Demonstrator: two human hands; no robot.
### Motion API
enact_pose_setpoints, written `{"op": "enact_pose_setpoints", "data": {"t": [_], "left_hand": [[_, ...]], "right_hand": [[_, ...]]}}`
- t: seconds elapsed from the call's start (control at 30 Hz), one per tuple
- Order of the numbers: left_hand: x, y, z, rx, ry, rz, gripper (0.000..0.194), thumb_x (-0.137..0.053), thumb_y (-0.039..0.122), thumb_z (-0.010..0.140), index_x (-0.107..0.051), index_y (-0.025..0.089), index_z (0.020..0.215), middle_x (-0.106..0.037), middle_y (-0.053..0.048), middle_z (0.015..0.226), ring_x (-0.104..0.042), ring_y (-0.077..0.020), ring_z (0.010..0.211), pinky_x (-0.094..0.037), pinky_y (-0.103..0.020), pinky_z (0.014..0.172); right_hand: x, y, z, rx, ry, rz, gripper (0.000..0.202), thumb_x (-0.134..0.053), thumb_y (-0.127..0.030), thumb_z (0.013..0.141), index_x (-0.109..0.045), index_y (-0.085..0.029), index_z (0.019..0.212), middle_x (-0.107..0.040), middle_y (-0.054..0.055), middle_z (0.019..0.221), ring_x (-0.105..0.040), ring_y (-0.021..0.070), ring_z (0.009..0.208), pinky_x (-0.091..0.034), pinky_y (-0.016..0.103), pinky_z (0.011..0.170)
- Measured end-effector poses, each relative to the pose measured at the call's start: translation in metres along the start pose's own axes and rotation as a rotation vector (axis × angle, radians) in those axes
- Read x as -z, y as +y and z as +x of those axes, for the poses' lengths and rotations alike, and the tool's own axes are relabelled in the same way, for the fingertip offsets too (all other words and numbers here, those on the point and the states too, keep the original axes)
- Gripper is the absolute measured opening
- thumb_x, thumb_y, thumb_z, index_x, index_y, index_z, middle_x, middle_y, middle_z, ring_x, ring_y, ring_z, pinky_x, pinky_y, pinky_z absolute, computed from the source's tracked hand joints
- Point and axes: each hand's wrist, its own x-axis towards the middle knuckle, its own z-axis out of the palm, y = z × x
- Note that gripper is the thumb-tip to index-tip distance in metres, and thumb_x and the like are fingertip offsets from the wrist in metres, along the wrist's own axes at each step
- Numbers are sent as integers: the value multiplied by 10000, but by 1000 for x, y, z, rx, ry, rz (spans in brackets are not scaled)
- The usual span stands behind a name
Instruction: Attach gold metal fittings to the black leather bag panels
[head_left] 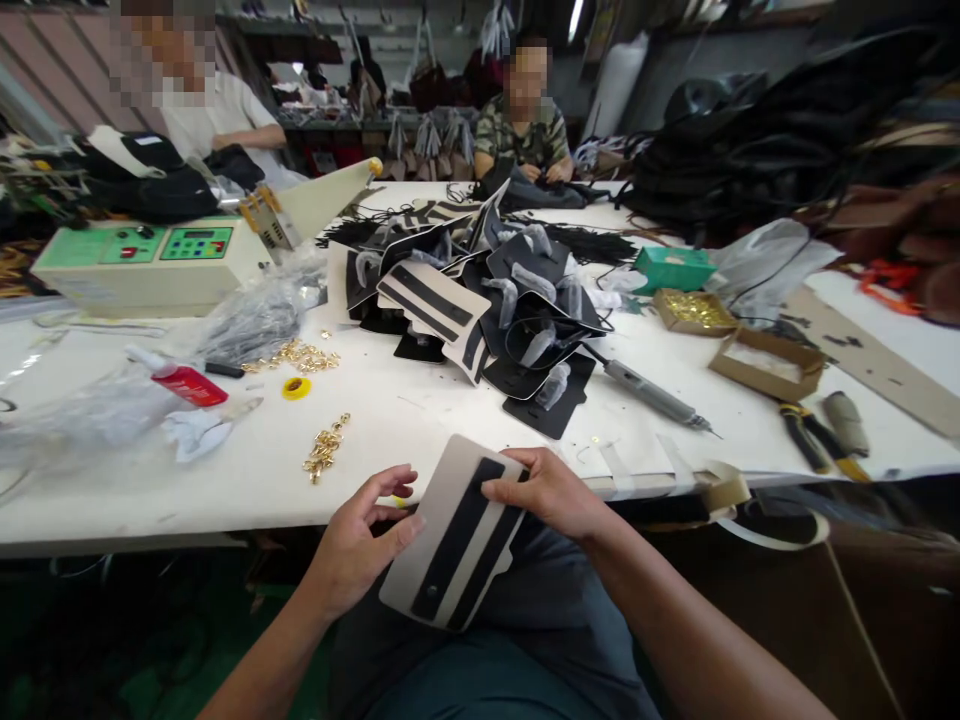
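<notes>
The white table (262,475) spreads ahead of both hands, its near edge just beyond them. On it, straight ahead of the hands and well apart from them, sits a pile of striped and black panels (431,300); a green-and-cream machine (146,270) stands farther off, ahead and to the left of the left hand.

The striped panel (457,470) lies between the 2 hands, above the lap (577,600) and off the table. Its long axis runs tilted: the near end points down toward the left forearm, the far end away and to the right. The far right corner is thus at the right hand (553,492), which pinches it, thumb on the striped face and fingers behind. The left hand (356,540) is beside the left long edge, loosely spread, with its thumb over that edge; whether it presses there I cannot tell.

The 2 dark stripes (459,540) follow the long axis. Gold fittings (324,450) lie just ahead of the left hand, slightly left. A small round dot (431,591) marks the left stripe's near end, the end farthest from the right hand.
</notes>
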Motion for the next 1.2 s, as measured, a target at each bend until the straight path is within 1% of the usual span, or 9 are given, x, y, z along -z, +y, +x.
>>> {"op": "enact_pose_setpoints", "data": {"t": [0.1,0.2,0.33,0.57,0.67,0.8,1.0,1.1,1.2], "left_hand": [[-14,17,15,-25,-155,58,758,-865,433,789,-556,250,1457,-677,-111,1376,-706,-272,1081,-601,-383,914],[-31,21,30,29,-333,-36,597,-865,447,794,-670,190,1296,-782,-87,1136,-739,-273,996,-618,-376,877],[-46,14,45,187,-368,-189,524,-886,457,769,-718,147,1157,-817,-98,976,-783,-305,858,-653,-415,787],[-46,5,57,300,-159,-229,540,-905,450,756,-725,155,1171,-822,-145,965,-802,-360,814,-673,-442,697],[-48,7,59,330,-138,-199,508,-902,437,754,-739,159,1147,-823,-137,936,-801,-347,782,-667,-421,670],[-52,11,60,312,-141,-127,431,-867,433,779,-751,155,1088,-823,-124,907,-798,-332,777,-651,-389,659],[-53,9,57,249,-168,-161,452,-838,453,809,-738,159,1138,-824,-113,960,-791,-311,807,-630,-385,717],[-53,6,50,186,-128,-229,426,-843,440,794,-749,154,1096,-821,-112,1002,-777,-289,787,-613,-371,727],[-50,4,39,104,-69,-275,400,-828,419,796,-757,155,1088,-816,-100,1014,-761,-273,807,-595,-362,756]], "right_hand": [[-13,-6,-5,13,-77,-62,281,-838,-419,841,-739,-161,895,-704,-10,753,-596,135,628,-457,236,581],[-18,-6,-8,48,-76,-99,279,-851,-409,824,-739,-161,884,-652,-33,720,-534,110,619,-403,223,568],[-6,7,-9,90,167,-55,368,-840,-467,811,-763,-179,1027,-729,13,867,-627,162,731,-491,266,655],[92,47,-35,170,875,-722,268,-687,-444,884,-783,-215,983,-758,54,935,-680,220,821,-517,357,796],[131,55,-43,94,961,-950,258,-649,-403,895,-790,-216,1004,-740,50,969,-682,213,824,-506,358,802],[149,56,-38,4,899,-1082,261,-627,-380,917,-802,-235,1046,-728,45,993,-685,209,861,-489,336,787],[146,55,-35,48,939,-1037,295,-647,-431,898,-788,-238,1070,-717,45,971,-669,211,809,-493,352,761],[118,48,-32,261,922,-936,327,-638,-467,917,-770,-216,1079,-706,62,926,-644,216,748,-508,368,726],[71,32,-16,402,734,-792,294,-651,-495,938,-775,-245,1031,-714,65,900,-632,224,731,-509,370,695]]}}
